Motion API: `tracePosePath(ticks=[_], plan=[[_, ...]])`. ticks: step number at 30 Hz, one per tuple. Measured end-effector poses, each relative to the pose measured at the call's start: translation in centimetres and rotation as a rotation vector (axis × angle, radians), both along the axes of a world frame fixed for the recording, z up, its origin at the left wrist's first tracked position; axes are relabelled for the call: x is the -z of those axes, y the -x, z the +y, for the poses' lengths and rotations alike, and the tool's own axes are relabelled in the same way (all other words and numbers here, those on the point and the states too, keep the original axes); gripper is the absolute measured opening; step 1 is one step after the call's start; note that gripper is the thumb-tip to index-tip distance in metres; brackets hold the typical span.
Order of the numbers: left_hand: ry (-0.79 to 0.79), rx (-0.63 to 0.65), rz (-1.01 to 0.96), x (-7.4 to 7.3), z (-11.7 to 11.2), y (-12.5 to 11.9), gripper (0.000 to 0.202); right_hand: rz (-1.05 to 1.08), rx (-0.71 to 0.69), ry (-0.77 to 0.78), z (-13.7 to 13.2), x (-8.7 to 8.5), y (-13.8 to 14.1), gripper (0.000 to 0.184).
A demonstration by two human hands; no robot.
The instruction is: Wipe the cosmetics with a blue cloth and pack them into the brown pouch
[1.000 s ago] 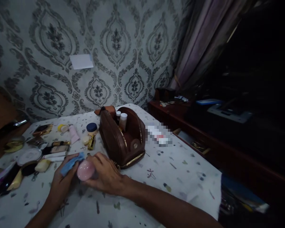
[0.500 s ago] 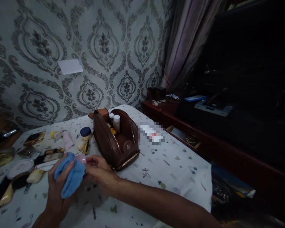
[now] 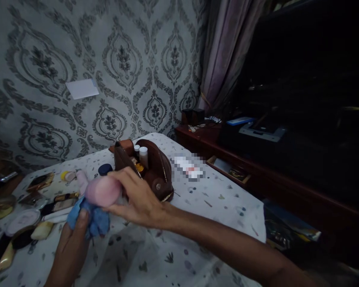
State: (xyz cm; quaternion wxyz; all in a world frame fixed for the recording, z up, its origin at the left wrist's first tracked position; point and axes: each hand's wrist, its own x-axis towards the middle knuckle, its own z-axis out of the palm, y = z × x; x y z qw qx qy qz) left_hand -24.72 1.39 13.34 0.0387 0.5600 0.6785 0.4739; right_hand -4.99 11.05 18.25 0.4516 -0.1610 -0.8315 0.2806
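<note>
My right hand grips a pink, rounded cosmetic container between thumb and fingers, its broad end turned toward me. The container is blurred, so its exact kind is unclear. Below and left of it, my left hand is closed on a blue cloth, thumb on top, and the cloth touches the container's underside. Just behind my right hand stands an open brown cosmetic bag with white-capped bottles inside. A jar with a dark blue lid is partly hidden behind the container.
Several cosmetics lie on the left of the patterned tablecloth, among them a round compact, a sponge and a pink tube. Right of the table is a dark red desk with an open drawer.
The pink container has been raised out of the cloth and turned toward me. My right hand has moved up with it, while my left hand and the cloth sit slightly lower.
</note>
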Motion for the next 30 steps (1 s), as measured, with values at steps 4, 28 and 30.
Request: tracePosePath(ticks=[4,28,30], plan=[[-0.06,0.201,0.183,-2.8,1.6,-3.1,0.028,0.052,0.18,0.027,3.8,-1.9,-2.4,0.054],[-0.289,0.247,1.046,-1.5,3.6,-6.3,0.079,-1.016,0.287,0.067,9.2,-3.2,-1.7,0.024],[-0.282,0.255,1.045,-1.3,3.6,-6.1,0.08,-0.968,0.299,0.13,9.4,-2.7,-1.2,0.019]])
